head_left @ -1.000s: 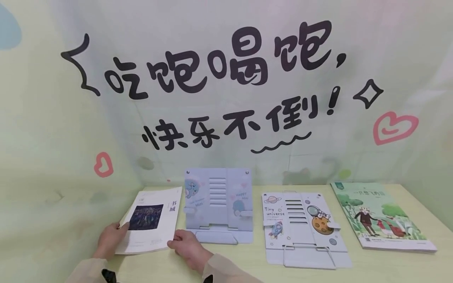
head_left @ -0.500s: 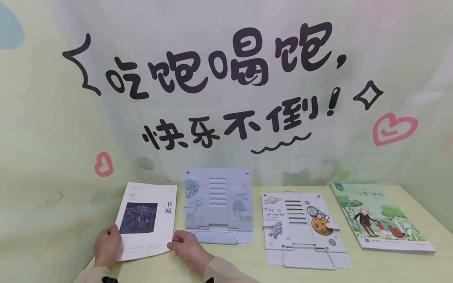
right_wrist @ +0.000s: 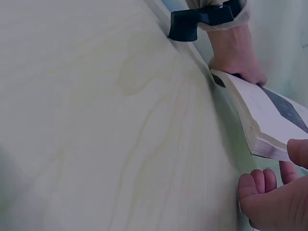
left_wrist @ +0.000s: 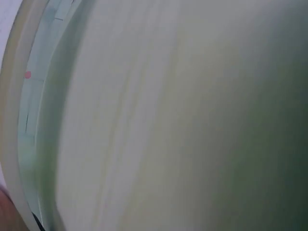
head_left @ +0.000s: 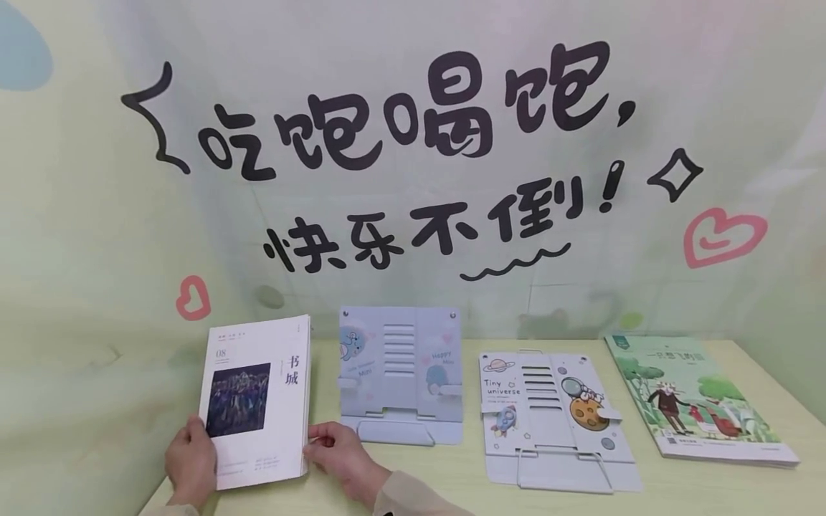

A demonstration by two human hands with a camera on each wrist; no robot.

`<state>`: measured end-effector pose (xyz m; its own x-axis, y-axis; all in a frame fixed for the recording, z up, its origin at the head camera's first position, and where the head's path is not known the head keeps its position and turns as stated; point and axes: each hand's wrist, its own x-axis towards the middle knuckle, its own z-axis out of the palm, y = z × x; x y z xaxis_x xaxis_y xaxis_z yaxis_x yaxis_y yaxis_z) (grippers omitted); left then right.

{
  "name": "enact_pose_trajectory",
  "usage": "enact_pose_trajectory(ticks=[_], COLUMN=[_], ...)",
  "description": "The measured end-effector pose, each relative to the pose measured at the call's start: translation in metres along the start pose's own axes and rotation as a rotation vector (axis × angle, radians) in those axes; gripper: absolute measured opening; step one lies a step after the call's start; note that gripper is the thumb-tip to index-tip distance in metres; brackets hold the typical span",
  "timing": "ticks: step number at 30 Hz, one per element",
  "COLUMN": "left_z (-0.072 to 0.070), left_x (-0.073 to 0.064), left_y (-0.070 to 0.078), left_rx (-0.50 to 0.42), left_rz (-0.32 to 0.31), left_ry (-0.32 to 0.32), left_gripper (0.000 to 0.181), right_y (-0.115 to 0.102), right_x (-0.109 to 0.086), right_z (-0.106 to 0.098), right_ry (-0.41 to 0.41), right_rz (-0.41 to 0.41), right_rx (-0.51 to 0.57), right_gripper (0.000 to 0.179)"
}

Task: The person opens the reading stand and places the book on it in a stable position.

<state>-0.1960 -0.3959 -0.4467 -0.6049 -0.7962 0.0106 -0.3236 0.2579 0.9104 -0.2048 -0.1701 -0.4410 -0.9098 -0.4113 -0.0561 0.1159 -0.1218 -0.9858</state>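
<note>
from here, my left hand (head_left: 190,459) grips and right hand (head_left: 345,459) pinches the white paperback (head_left: 248,401); probably lifting, next needing an even two-handed carry.

Vs 1 s ago: book (head_left: 254,401) now tipped up steeper, cover facing head cam more squarely. Also shifted L, so gap to blue stand (head_left: 401,365) is wider; pg edges on book's R side now show. L hand (head_left: 190,457) a bit lower & further L, thumb less far over cover. L sleeve (head_left: 173,510) mostly out of frame.
</note>
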Motion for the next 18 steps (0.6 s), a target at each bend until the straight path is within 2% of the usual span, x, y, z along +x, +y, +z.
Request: enact_pose_trajectory(ticks=[3, 7, 11, 15, 18], left_z=[0.002, 0.006, 0.009, 0.013, 0.02], left_x=[-0.001, -0.004, -0.008, -0.016, -0.024], left_y=[0.001, 0.007, 0.016, 0.03, 0.042], left_rx=[-0.023, -0.052, -0.065, -0.126, -0.181], left_rz=[0.023, 0.049, 0.059, 0.067, 0.077], left_ry=[0.032, 0.068, 0.094, 0.103, 0.06], left_gripper=[0.062, 0.058, 0.054, 0.047, 0.044], right_y=[-0.007, -0.023, -0.039, -0.051, -0.06], right_x=[-0.005, -0.01, -0.014, -0.018, -0.02], right_z=[0.003, 0.004, 0.0, -0.009, -0.021], right_ry=[-0.005, -0.019, -0.015, -0.009, -0.005], right_rz=[-0.029, -0.076, -0.131, -0.2, -0.231], right_rx=[0.038, 0.039, -0.049, -0.149, -0.192], right_gripper=[0.012, 0.016, 0.024, 0.028, 0.029])
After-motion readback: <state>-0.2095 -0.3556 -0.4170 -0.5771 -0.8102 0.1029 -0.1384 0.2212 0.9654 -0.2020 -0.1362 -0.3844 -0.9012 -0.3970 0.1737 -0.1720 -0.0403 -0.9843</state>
